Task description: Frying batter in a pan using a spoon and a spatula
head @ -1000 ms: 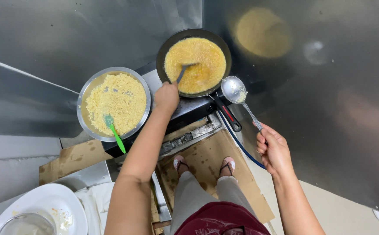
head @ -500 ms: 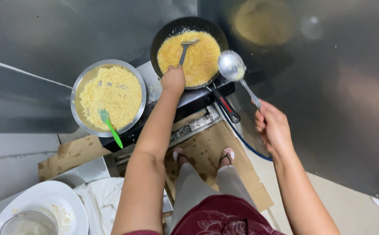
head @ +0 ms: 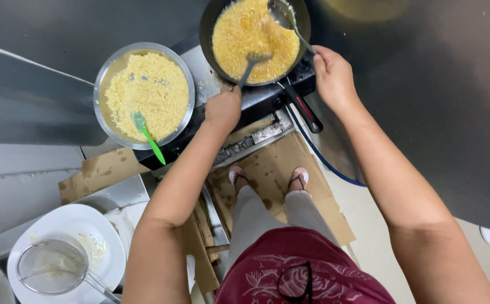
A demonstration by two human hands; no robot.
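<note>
Yellow crumbly food fills the black frying pan (head: 254, 39) at upper centre. Left hand (head: 223, 108) grips a metal fork (head: 249, 65), angled up-right into it. Right hand (head: 331, 73) grips a steel ladle (head: 288, 21), slanting up-left over the pan's right rim.

Even, fairly bright indoor light, apparently from overhead. Steel wall (head: 425, 112) dark, carrying blurred yellowish reflection of pan contents near top edge. Soft shadows only; cardboard (head: 267, 169) under feet dimmer. Mild sheen on bowl rim (head: 101, 84) and white plate (head: 87, 225). Wide-angle stretch at edges: forearms bulge toward bottom corners. Centre sharp; ladle (head: 281, 12) at top edge slightly soft, perhaps motion blur. Colours saturated, little noise.
</note>
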